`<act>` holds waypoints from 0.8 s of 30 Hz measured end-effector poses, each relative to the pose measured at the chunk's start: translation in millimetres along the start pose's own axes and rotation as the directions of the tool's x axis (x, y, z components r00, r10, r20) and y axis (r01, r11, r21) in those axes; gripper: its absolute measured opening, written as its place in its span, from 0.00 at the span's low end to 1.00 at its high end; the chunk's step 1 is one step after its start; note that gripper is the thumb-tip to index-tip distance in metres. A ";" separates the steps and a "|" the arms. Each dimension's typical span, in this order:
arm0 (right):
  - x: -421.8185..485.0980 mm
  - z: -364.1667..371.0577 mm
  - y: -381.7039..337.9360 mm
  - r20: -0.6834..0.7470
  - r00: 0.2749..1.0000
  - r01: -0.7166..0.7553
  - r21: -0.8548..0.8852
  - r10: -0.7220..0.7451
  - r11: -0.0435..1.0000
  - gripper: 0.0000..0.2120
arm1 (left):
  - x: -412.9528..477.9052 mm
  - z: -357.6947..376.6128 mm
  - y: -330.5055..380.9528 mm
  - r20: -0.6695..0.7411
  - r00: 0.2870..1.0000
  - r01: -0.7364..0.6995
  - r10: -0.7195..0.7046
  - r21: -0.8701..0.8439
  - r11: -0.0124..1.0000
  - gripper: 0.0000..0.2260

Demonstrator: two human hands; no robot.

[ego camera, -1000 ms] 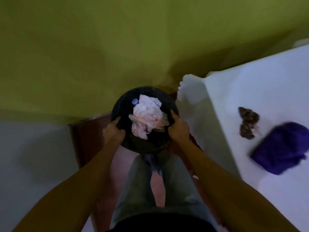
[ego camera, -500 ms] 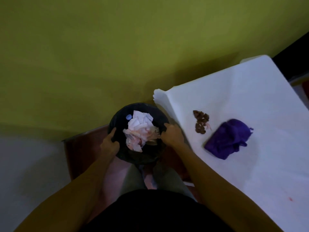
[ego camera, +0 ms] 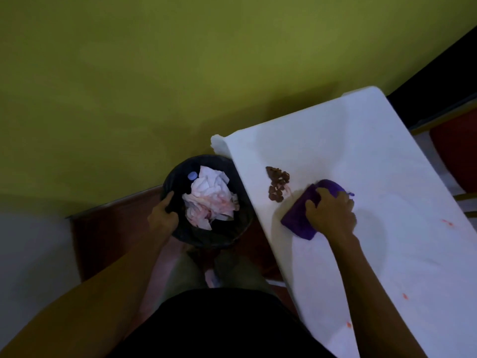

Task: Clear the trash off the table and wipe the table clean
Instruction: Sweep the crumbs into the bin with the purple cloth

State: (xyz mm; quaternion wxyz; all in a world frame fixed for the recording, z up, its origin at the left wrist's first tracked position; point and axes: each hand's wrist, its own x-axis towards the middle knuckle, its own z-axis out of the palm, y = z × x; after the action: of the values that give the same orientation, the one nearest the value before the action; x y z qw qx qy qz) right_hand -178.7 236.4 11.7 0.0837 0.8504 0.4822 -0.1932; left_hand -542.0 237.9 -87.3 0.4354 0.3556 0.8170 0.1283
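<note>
Fingers [ego camera: 344, 200] of the right hand [ego camera: 331, 215] curl over the crumpled purple cloth [ego camera: 296, 217] on the white table [ego camera: 361, 151], right of the round black bin [ego camera: 171, 174] whose rim the left hand [ego camera: 162, 215] grips. A pile of brown crumbs [ego camera: 277, 183] lies between cloth and bin; best to press flat and sweep them binward slowly

One head-worn wide-angle camera looks steeply down from close above: round black plastic bin [ego camera: 233, 235] near centre, white-covered rectangular table [ego camera: 361, 151] running toward four o'clock, olive-green wall [ego camera: 180, 73] at twelve.
</note>
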 end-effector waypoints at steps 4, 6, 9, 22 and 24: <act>12.5 19.7 11.7 0.109 0.990 -0.095 0.059 0.088 0.994 0.33 | -8.3 10.3 8.2 0.013 1.000 -0.028 0.028 -0.012 1.000 0.31; 18.1 30.2 6.9 0.111 0.989 -0.106 0.103 0.094 0.989 0.36 | -9.7 12.0 11.8 0.015 0.999 -0.038 0.038 -0.008 0.999 0.31; 22.1 36.9 3.6 0.047 0.998 -0.050 0.174 0.042 0.983 0.35 | -9.8 12.6 15.0 0.044 0.998 -0.050 0.051 -0.010 0.999 0.31; 71.2 27.1 -16.9 -0.094 0.986 0.158 0.264 -0.138 0.951 0.31 | -22.1 13.7 27.9 0.095 0.988 -0.119 0.118 0.011 0.993 0.31; 71.0 33.5 -23.5 -0.098 0.976 0.212 0.246 -0.194 0.946 0.31 | -24.4 14.9 27.8 0.096 0.987 -0.130 0.129 0.005 0.991 0.31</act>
State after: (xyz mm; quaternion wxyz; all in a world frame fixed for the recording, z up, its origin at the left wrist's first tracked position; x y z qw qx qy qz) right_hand -174.3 293.6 -46.9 -0.0643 0.8063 0.5411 -0.2302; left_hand -508.0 239.3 -66.5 0.4627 0.4161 0.7711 0.1347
